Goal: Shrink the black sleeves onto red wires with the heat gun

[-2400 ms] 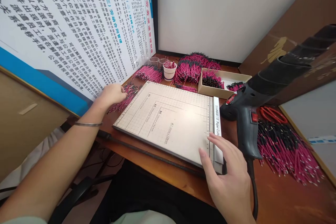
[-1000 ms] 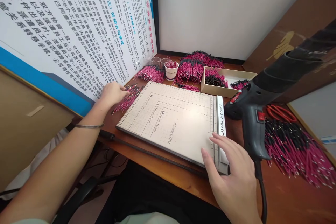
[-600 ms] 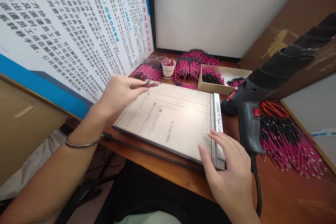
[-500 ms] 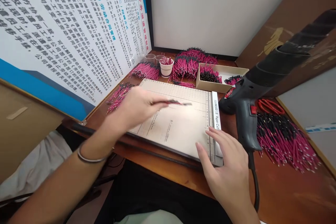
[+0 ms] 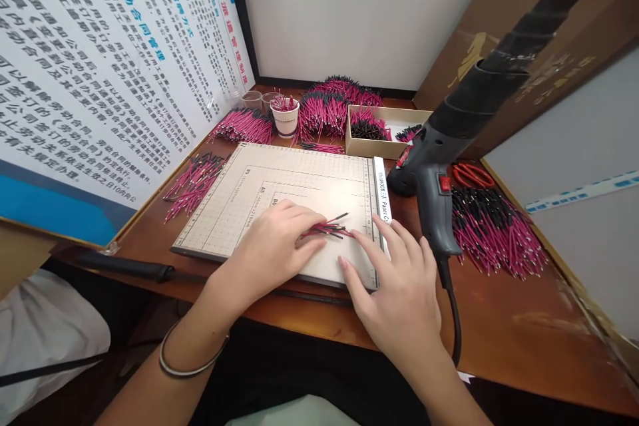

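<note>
My left hand [image 5: 274, 249], a metal bangle on its wrist, is closed around a small bunch of wires [image 5: 327, 229], pinkish red with black ends. The bunch lies low over the paper cutter board [image 5: 239, 200], its black ends pointing right and a little fanned out. Part of it is hidden under my fingers. My right hand [image 5: 397, 276] is open with fingers apart over the board's right edge. Its index fingertip is at the ends of the wires; whether it presses on them I cannot tell.
A heat gun [image 5: 434, 180] stands right of the board, its cord running down. Wire piles [image 5: 494, 229] lie at right, left and back. Behind the board are a paper cup of wires [image 5: 285, 118] and an open box [image 5: 369, 146]. Red-handled pliers [image 5: 472, 174] lie at right.
My left hand has lowered the wire bunch from above the board to near its surface. My right hand has come closer to the wire ends. The whole view has shifted.
</note>
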Tool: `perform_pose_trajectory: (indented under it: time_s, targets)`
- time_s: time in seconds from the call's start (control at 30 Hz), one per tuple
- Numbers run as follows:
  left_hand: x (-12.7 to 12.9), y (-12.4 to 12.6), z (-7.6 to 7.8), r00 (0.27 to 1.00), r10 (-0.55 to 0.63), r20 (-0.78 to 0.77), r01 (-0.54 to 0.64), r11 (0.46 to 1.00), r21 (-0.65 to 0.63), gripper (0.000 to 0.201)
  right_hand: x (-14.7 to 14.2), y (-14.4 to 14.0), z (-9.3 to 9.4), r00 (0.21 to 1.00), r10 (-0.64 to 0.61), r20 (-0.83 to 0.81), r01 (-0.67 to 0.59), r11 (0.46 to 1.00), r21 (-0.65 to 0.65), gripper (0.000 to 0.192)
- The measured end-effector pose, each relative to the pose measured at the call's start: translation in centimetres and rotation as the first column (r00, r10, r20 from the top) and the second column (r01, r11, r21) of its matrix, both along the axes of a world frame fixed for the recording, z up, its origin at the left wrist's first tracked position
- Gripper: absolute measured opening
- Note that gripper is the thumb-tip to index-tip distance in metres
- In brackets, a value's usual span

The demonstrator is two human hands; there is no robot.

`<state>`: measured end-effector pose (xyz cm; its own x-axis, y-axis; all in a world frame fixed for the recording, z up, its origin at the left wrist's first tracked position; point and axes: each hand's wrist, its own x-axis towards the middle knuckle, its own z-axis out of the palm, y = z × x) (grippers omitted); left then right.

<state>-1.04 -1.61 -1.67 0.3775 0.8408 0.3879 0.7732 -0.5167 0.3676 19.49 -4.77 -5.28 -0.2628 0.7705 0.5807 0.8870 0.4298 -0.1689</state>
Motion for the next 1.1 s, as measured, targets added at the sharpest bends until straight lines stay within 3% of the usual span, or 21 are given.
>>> perform_pose_trajectory:
  time_s: [0.3,0.6,0.87,1.1]
  targets:
    - [-0.6,-0.5,-0.2,0.992,-0.045,0.120,0.050,0.998,-0.042,0.020,-0.3,0.0,0.3,0.999,-0.015,0.031,0.016,1.000,-0.016,0.032]
    - [-0.7,-0.1,-0.2,0.991,-0.109,0.079,0.115,0.990,-0.077,0.020,-0.3,-0.1,0.3,0.999,-0.022,0.034,0.022,1.000,0.005,0.033]
    - [-0.7,0.2,0.0,0.992,-0.063,0.114,0.072,0.994,-0.080,0.018,-0.3,-0.2,0.2,0.999,-0.031,-0.014,0.031,0.999,0.029,0.030]
    - [-0.8,1.1,0.7,0.996,-0.069,0.054,0.078,0.978,-0.193,0.013,-0.3,-0.2,0.0,0.999,-0.037,-0.025,0.038,0.999,0.035,0.030]
